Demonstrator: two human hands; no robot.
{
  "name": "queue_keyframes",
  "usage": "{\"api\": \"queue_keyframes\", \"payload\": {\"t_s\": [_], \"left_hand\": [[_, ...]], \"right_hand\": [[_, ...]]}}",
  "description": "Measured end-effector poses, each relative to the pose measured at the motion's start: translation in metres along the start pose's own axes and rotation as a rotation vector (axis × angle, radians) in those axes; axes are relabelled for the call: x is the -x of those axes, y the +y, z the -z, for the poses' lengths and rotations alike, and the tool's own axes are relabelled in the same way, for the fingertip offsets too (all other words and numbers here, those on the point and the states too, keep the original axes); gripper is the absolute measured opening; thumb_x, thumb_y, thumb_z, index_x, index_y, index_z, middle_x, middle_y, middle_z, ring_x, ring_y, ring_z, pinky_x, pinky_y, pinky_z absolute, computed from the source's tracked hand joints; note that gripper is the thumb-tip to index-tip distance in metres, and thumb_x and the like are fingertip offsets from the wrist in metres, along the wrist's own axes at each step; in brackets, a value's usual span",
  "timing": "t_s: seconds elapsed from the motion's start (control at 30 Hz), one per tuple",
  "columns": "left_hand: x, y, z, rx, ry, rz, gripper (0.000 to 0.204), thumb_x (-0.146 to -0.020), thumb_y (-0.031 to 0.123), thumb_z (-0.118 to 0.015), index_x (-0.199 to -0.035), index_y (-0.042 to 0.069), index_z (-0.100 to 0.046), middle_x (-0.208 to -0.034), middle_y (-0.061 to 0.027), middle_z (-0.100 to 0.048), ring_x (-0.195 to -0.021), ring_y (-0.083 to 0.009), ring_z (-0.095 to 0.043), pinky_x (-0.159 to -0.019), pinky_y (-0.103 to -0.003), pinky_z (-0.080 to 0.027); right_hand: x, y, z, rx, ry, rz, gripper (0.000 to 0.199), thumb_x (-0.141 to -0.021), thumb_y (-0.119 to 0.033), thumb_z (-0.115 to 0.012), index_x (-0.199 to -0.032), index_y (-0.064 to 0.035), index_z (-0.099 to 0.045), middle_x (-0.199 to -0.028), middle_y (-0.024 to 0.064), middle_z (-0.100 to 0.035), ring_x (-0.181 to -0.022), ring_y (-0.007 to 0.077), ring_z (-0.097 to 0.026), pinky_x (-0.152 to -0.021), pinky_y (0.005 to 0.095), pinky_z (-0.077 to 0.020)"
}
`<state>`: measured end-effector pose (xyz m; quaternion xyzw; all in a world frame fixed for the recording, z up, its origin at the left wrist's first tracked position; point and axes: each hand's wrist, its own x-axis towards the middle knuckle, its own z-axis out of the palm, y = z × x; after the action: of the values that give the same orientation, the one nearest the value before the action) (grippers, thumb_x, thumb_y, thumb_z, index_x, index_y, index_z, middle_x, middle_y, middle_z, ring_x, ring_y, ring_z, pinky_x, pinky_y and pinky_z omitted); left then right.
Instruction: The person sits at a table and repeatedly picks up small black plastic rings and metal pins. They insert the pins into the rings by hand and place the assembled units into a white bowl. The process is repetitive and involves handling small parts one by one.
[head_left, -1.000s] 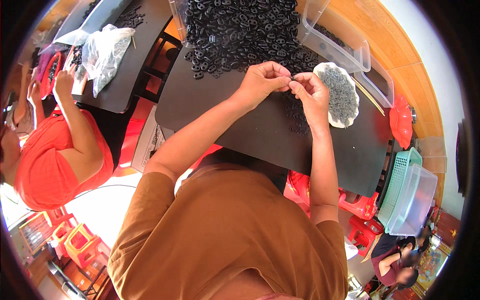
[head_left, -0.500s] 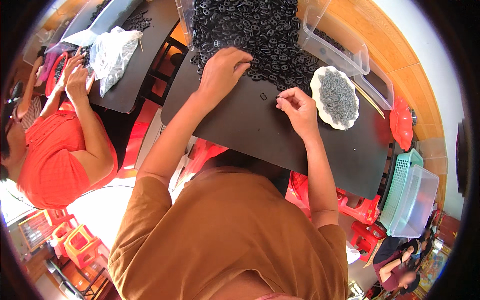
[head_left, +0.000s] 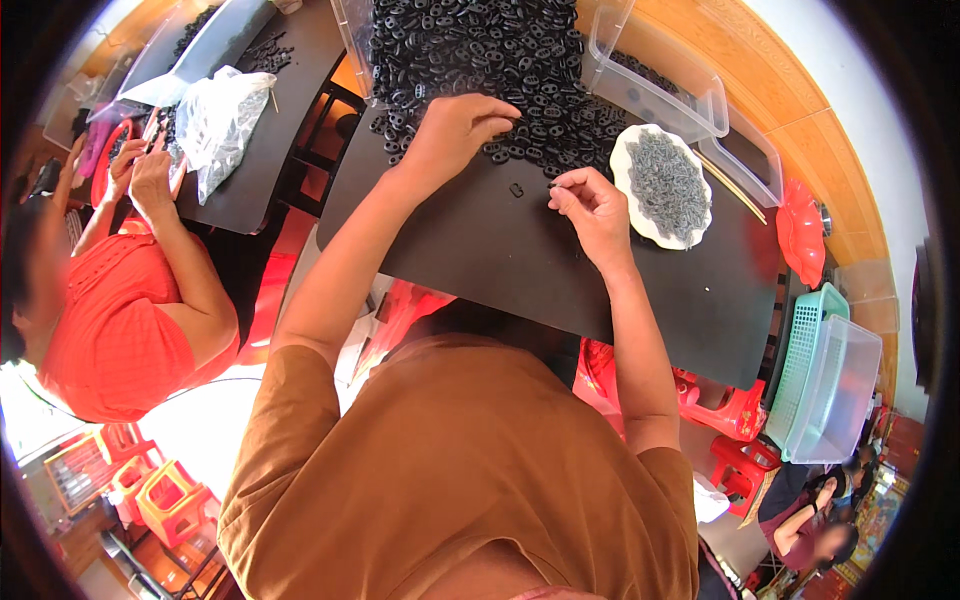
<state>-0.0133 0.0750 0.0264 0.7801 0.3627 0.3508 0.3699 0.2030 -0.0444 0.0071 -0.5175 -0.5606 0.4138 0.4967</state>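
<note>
1. Since 1.0 s ago, when the fingertips met, the 2 hands have come well apart; since 0.5 s ago, the right grip (head_left: 592, 215) has hardly moved against the counter (head_left: 480, 250), while the left grip (head_left: 445, 140) has slid rightward over the pile.
2. The right grip is pinched, thumb to forefinger, around a small dark piece (head_left: 551, 185), too small to make out its shape.
3. Just left of those fingertips, 1 loose black piece (head_left: 516, 190) lies on the counter, apart from both hands.
4. The left grip's thumb and fingers are at the near margin of the black pile (head_left: 470, 60); I cannot tell whether they hold anything.
5. Room: bare counter runs between the forearms from its near edge up to the pile, with another bare stretch right of the right forearm.
6. Limits: the white scalloped plate (head_left: 622, 180) of grey bits stands just right of the right grip; farther off, a clear bin (head_left: 655, 100) bounds the pile's right.
</note>
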Motion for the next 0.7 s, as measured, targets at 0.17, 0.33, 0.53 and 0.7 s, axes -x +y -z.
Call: {"api": "queue_keyframes", "payload": {"t_s": [0.17, 0.33, 0.53, 0.7], "left_hand": [[0.02, 0.011, -0.017, 0.808, -0.087, 0.35, 0.024, -0.095, 0.006, -0.065, -0.118, 0.005, -0.062, -0.107, -0.0097, -0.069, -0.093, -0.0161, -0.069, -0.083, -0.026, -0.057], [0.03, -0.001, -0.034, 1.082, -0.153, 0.422, 0.022, -0.094, 0.007, -0.066, -0.116, 0.006, -0.063, -0.109, -0.0099, -0.069, -0.095, -0.0161, -0.069, -0.085, -0.026, -0.057], [0.035, -0.001, -0.047, 1.083, -0.155, 0.444, 0.021, -0.093, 0.006, -0.067, -0.114, 0.003, -0.065, -0.1, -0.0056, -0.068, -0.091, -0.0158, -0.068, -0.083, -0.025, -0.057], [0.037, -0.001, -0.049, 1.139, -0.161, 0.47, 0.022, -0.093, 0.006, -0.068, -0.114, 0.003, -0.065, -0.099, -0.0037, -0.067, -0.089, -0.0147, -0.068, -0.082, -0.025, -0.056]], "right_hand": [[-0.002, -0.002, 0.002, -0.152, -0.008, -0.027, 0.007, -0.091, -0.004, -0.068, -0.096, -0.0014, -0.064, -0.086, 0.0024, -0.067, -0.075, 0.009, -0.065, -0.068, 0.022, -0.0508], [-0.003, -0.006, 0.001, -0.192, -0.008, -0.036, 0.008, -0.091, -0.006, -0.069, -0.096, -0.0017, -0.065, -0.085, 0.0023, -0.067, -0.075, 0.0093, -0.065, -0.067, 0.022, -0.0511], [-0.003, -0.004, 0.0, -0.199, -0.017, -0.026, 0.008, -0.091, -0.006, -0.069, -0.096, -0.0025, -0.065, -0.084, 0.0017, -0.067, -0.073, 0.009, -0.065, -0.065, 0.0215, -0.0502], [-0.004, -0.003, 0.0, -0.171, -0.019, -0.02, 0.008, -0.091, -0.006, -0.069, -0.097, -0.0027, -0.065, -0.085, 0.0017, -0.067, -0.073, 0.0087, -0.064, -0.065, 0.0213, -0.05]]}}
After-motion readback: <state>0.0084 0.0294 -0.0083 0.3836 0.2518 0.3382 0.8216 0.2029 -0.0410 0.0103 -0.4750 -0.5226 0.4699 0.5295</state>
